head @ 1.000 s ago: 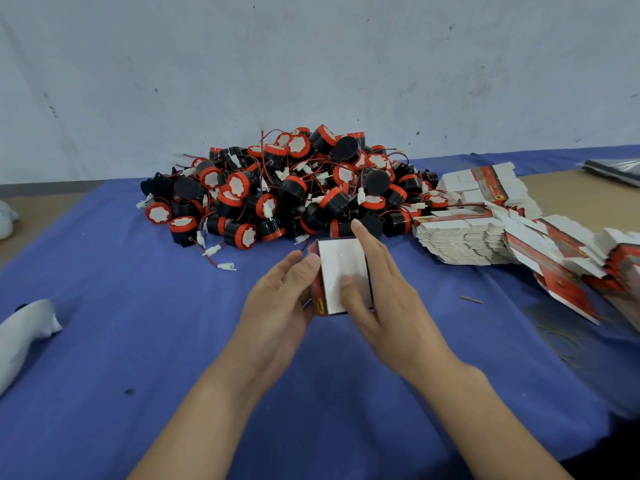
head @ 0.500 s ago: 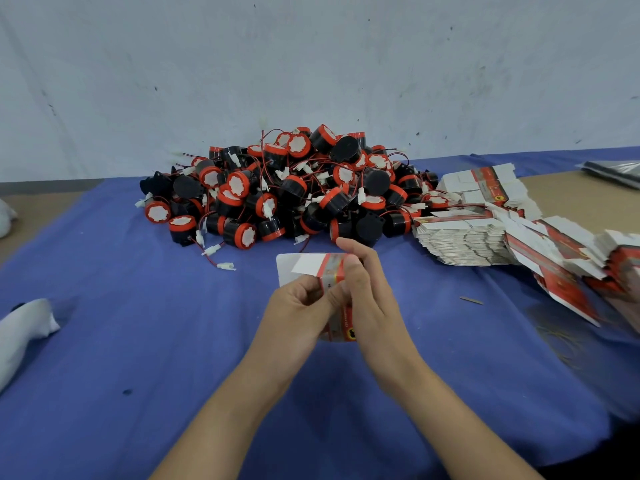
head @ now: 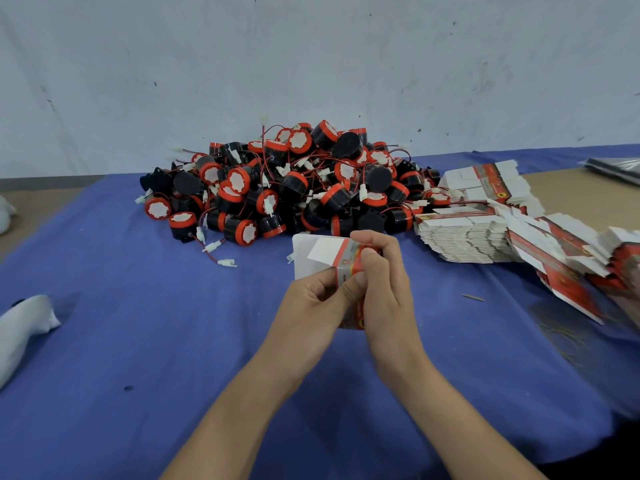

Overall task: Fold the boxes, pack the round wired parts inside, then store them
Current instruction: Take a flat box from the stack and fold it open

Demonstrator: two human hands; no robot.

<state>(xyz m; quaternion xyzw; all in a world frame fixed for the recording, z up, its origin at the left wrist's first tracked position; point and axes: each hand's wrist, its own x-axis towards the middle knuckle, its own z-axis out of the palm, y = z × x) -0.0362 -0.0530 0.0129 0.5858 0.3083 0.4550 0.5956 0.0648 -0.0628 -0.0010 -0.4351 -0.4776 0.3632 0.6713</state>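
Above the blue-covered table (head: 138, 341), the left hand (head: 311, 303) and right hand (head: 384, 289) both pinch a half-folded box (head: 325, 253), its white flaps loose. Beyond it at 12 o'clock lies the pile of round wired parts (head: 294, 181); stacked flat boxes (head: 464, 237) sit at 2 o'clock.

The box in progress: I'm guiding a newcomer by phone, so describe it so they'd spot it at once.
On the blue cloth, in front of the pile of round wired parts, the left hand and right hand grip one white-and-red box. Unlike the flat blanks stacked to its right, it is opened up, with white flaps sticking out.
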